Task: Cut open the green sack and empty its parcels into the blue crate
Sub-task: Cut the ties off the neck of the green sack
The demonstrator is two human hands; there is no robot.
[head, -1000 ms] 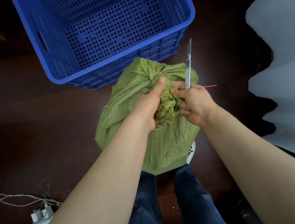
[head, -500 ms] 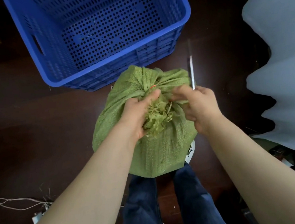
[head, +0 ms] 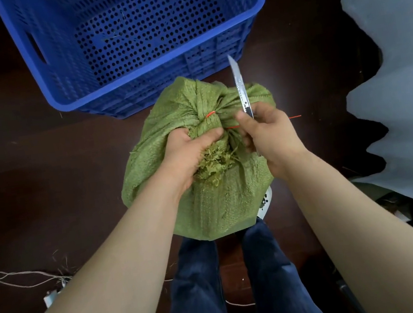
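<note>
The right hand (head: 268, 135) has swung the knife (head: 240, 88) in over the green sack (head: 219, 202).

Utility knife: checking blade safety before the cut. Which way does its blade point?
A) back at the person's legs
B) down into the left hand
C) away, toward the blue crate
C: held in the right hand, the utility knife has its blade extending away from the body toward the blue crate.

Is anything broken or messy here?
The green sack has a tied top frayed into loose strands beside the left hand. A red tie end pokes out past the right hand, which grips a knife. The blue crate looks fine.
</note>
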